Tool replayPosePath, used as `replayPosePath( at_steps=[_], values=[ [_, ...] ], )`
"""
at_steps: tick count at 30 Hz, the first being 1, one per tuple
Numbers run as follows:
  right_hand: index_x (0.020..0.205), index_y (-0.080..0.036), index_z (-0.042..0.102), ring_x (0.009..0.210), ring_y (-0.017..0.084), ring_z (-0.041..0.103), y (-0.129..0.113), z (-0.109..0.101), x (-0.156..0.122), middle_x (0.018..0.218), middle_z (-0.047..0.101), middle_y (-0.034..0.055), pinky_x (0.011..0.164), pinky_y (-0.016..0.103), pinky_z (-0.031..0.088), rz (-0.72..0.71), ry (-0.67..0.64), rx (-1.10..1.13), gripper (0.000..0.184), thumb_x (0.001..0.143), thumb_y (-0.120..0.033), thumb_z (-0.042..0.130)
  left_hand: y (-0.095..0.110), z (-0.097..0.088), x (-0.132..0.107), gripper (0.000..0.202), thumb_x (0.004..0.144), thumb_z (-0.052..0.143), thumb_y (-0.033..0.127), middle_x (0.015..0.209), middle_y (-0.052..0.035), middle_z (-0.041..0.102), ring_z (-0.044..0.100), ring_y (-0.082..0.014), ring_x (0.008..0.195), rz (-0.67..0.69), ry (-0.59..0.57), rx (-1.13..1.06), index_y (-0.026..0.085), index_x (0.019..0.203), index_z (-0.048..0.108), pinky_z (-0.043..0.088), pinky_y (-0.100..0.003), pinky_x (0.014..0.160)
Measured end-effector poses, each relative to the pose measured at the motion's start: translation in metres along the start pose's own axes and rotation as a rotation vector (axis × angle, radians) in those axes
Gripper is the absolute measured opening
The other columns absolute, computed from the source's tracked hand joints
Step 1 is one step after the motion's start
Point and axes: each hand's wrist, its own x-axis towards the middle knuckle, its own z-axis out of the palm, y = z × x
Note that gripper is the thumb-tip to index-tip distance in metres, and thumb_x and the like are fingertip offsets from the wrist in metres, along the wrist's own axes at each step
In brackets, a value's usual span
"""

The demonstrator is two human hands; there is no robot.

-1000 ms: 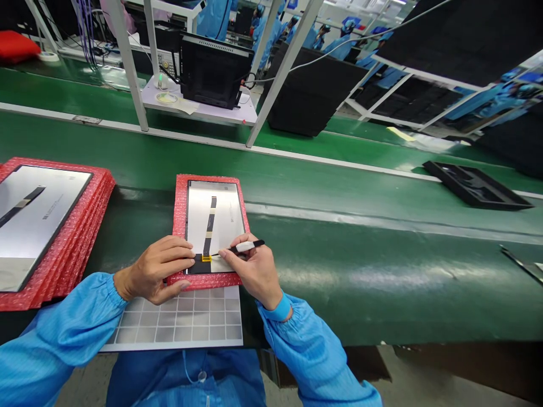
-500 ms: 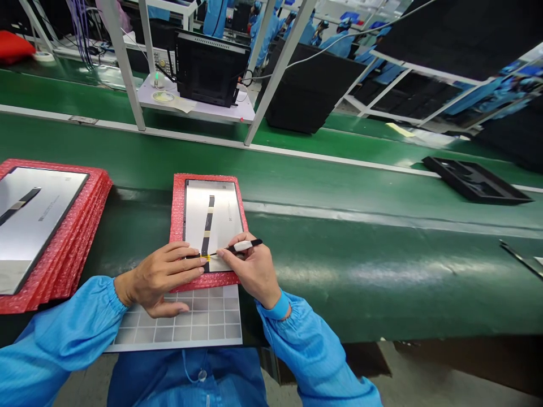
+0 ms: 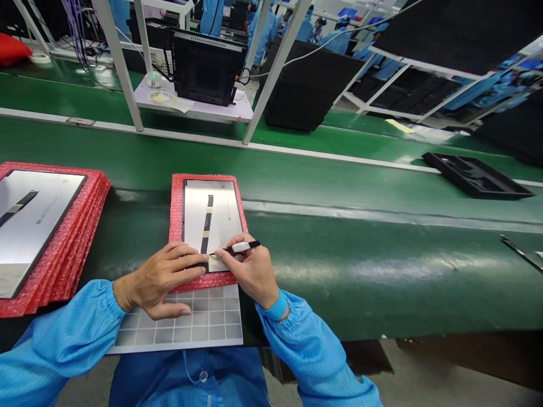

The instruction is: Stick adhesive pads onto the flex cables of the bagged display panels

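Note:
A silver-backed display panel (image 3: 212, 217) lies on a red bubble-wrap pad (image 3: 177, 226), with a black flex strip (image 3: 207, 226) with pale bands running down its middle. My right hand (image 3: 250, 268) is shut on a slim black pointed tool (image 3: 241, 246) with a white sleeve, its tip near the strip's lower part. My left hand (image 3: 165, 277) lies flat across the panel's lower edge, its fingertips close to the tool's tip. The strip's lower end is hidden under my fingers.
A stack of panels on red pads (image 3: 80, 226) lies to the left, on a green conveyor belt (image 3: 360, 271). A grey grid mat (image 3: 203, 322) is under my wrists. A black tray (image 3: 475, 177) is at the right, and a monitor (image 3: 207, 68) stands on a shelf behind.
My left hand has slid right over the strip's lower end, and the yellow tag seen earlier is no longer visible. The tool's tip has moved slightly left. The view has tilted slightly.

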Motion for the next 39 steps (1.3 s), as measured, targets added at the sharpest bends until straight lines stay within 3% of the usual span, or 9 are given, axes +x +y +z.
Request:
replayPosePath(
  at_steps=[5,11,14,18,22,33,39],
  values=[
    [0.081,-0.023,0.064,0.062,0.019,0.067,0.004,0.002,-0.001,0.071,0.071,0.001,0.059,0.028,0.052,-0.039,0.05,0.003,0.021,0.082,-0.037,0.08,0.003,0.003,-0.002,0.066,0.094,0.055,0.061,0.146,-0.0208,0.061,0.057,-0.0368,0.123,-0.033,-0.102,0.069,0.011,0.138,0.058,0.043,-0.054,0.103],
    [0.082,-0.023,0.064,0.059,0.018,0.065,0.012,0.003,0.0,0.07,0.07,0.0001,0.054,0.027,0.05,-0.022,0.107,0.103,0.025,0.08,-0.038,0.083,0.008,0.004,-0.003,0.082,0.092,0.055,0.069,0.157,-0.0168,0.052,0.054,-0.0378,0.127,-0.064,-0.222,0.181,0.013,0.152,0.049,0.04,-0.055,0.11],
    [0.082,-0.022,0.065,0.06,0.018,0.065,0.012,0.004,0.001,0.07,0.07,0.0003,0.055,0.027,0.049,-0.035,0.114,0.082,0.023,0.08,-0.037,0.082,0.004,0.001,-0.005,0.085,0.093,0.056,0.066,0.153,-0.0184,0.056,0.054,-0.04,0.131,-0.012,-0.164,0.123,0.011,0.156,0.044,0.044,-0.057,0.11],
    [0.08,-0.022,0.065,0.058,0.017,0.062,0.011,0.004,0.001,0.069,0.069,-0.0002,0.053,0.026,0.047,-0.038,0.117,0.079,0.024,0.08,-0.038,0.082,-0.004,-0.002,-0.012,0.078,0.095,0.059,0.051,0.141,-0.0231,0.065,0.054,-0.0388,0.14,0.081,-0.024,0.025,0.005,0.155,0.043,0.049,-0.057,0.113],
    [0.08,-0.022,0.065,0.059,0.017,0.063,0.01,0.003,0.001,0.069,0.069,-0.0003,0.054,0.026,0.047,-0.043,0.115,0.083,0.023,0.079,-0.037,0.082,-0.005,-0.001,-0.015,0.069,0.095,0.06,0.044,0.135,-0.0253,0.068,0.058,-0.0374,0.137,0.061,0.055,-0.019,0.004,0.15,0.048,0.054,-0.056,0.111],
    [0.08,-0.023,0.065,0.061,0.018,0.065,0.009,0.005,0.001,0.071,0.071,0.0004,0.056,0.028,0.051,-0.031,0.104,0.162,0.023,0.078,-0.036,0.084,0.004,0.005,-0.006,0.082,0.096,0.055,0.06,0.149,-0.0235,0.056,0.056,-0.0368,0.13,-0.07,-0.076,0.032,0.008,0.158,0.038,0.05,-0.054,0.107],
    [0.085,-0.023,0.069,0.076,0.022,0.073,0.011,-0.026,-0.024,0.08,0.075,0.0038,0.073,0.035,0.059,-0.14,0.265,0.235,0.02,0.082,-0.036,0.084,0.002,0.002,-0.013,0.082,0.096,0.058,0.057,0.146,-0.0237,0.055,0.052,-0.0384,0.135,-0.032,-0.04,0.094,0.01,0.159,0.037,0.048,-0.058,0.112]
  ],
)
